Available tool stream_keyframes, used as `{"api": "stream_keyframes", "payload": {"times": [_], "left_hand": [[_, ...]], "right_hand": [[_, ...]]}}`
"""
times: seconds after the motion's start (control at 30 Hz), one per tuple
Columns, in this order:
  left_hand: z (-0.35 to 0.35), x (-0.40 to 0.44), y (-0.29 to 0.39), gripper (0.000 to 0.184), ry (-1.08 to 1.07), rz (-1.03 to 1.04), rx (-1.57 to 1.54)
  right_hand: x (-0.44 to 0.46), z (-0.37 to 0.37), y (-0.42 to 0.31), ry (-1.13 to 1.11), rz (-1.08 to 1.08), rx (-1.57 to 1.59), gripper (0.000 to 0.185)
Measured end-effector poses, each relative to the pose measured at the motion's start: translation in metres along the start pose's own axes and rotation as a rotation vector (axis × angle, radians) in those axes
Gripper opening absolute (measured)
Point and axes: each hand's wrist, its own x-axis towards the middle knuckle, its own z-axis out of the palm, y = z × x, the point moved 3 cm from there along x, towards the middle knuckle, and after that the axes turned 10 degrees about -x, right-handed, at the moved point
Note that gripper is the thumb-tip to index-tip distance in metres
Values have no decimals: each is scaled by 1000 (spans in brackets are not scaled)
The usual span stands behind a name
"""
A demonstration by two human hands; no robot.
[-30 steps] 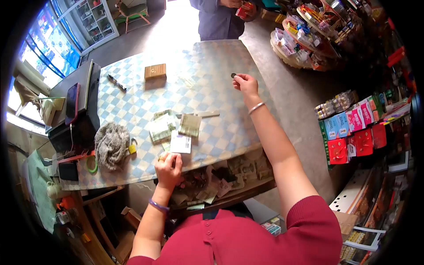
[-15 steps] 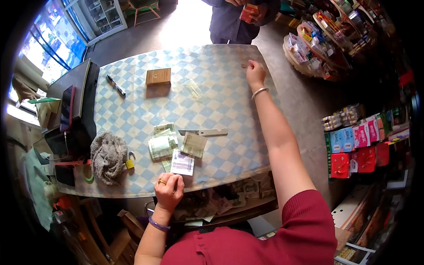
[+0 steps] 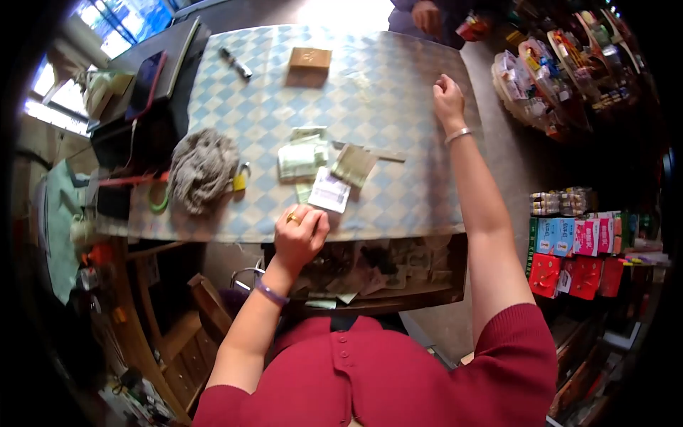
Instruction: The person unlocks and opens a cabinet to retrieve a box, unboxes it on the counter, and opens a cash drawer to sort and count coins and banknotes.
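My left hand (image 3: 300, 233) is a loose fist at the near edge of the table, just below a small pile of banknotes; its palm side is hidden. On top of the pile lie a greenish-brown banknote (image 3: 354, 166) and a pale purple-printed slip (image 3: 329, 191), with a green banknote (image 3: 299, 161) beside them. A grey knife-like tool (image 3: 388, 156) lies partly under the notes. My right arm stretches to the far right of the table, where my right hand (image 3: 448, 104) is closed near the edge. Whatever its curled fingers hold, if anything, is hidden.
A brown box (image 3: 310, 59) and a pen (image 3: 235, 64) lie towards the back. Left are a grey cloth (image 3: 204, 171), a yellow padlock (image 3: 239, 182) and a phone (image 3: 146, 85). An open drawer (image 3: 384, 302) holds notes. Another person (image 3: 427, 20) stands beyond; shelves (image 3: 544, 85) line the right.
My view has shifted, so the table sits higher and more drawer shows. A small round disc beside my right fingertips no longer shows. The other person's hands have moved apart.
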Motion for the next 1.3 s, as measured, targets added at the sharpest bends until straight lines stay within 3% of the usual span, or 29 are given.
{"api": "stream_keyframes", "payload": {"times": [0.03,0.13,0.2,0.23,0.27,0.33,0.37,0.4,0.43,0.47,0.53,0.6,0.67,0.73,0.77,0.8,0.87,0.9,0.93,0.97,1.0,1.07,1.13,1.17,1.23,1.3], "left_hand": [[-2,-1,1,10,31,3,-4],[-8,-4,0,12,88,-25,-22],[-16,9,6,27,150,-94,50],[-18,14,4,39,122,-157,66],[-19,20,0,50,94,-220,79],[-14,27,-27,58,148,-305,-74],[-17,34,-37,60,130,-395,-180],[-25,43,-42,61,111,-484,-288],[-26,48,-54,65,41,-428,-134],[-25,53,-64,73,-21,-395,12],[-23,70,-68,79,-175,-506,183],[-17,81,-69,76,-180,-513,227],[-14,91,-73,73,-195,-524,267],[-11,97,-82,67,-411,-703,153],[-7,93,-90,47,-234,-647,103],[-10,92,-93,35,-240,-688,30],[-15,92,-96,30,-214,-676,-35],[-14,86,-109,30,-143,-783,-334],[-17,85,-109,30,-66,-880,-635],[-22,84,-106,25,-31,-860,-818],[-27,83,-99,23,24,-904,-939],[-30,80,-100,25,108,-903,-1156],[-28,77,-96,27,151,-902,-1213],[-26,76,-93,30,196,-909,-1275],[-18,77,-89,30,191,-831,-1291],[-14,84,-67,30,157,-764,-1339]], "right_hand": [[-25,-10,-22,60,-78,266,26],[-117,-55,-114,-90,-172,485,21],[-160,-64,-149,-226,-446,296,51],[-174,-58,-154,-263,-476,169,70],[-183,-49,-152,-319,-435,112,73],[-189,-42,-146,-477,-220,156,51],[-189,-43,-144,-472,-226,157,51],[-187,-48,-139,-420,-180,397,36],[-184,-55,-138,-363,-136,635,24],[-182,-62,-137,-286,-83,676,16],[-184,-66,-136,-523,113,963,17],[-190,-66,-145,-543,16,550,9],[-207,-63,-165,-410,-363,118,28],[-218,-64,-180,-659,-311,-178,47],[-220,-57,-176,-778,-177,-96,41],[-220,-54,-174,-783,-175,-94,41],[-220,-53,-173,-677,-302,-60,33],[-222,-51,-169,-580,-338,-6,20],[-223,-45,-161,-580,-330,1,20],[-219,-36,-147,-685,-81,318,19],[-217,-36,-144,-777,174,632,22],[-213,-43,-147,-833,376,1160,39],[-202,-44,-143,-906,362,1290,62],[-200,-43,-144,-896,353,1293,62],[-193,-62,-170,-806,552,1461,73],[-188,-52,-160,-791,511,1452,79]]}}
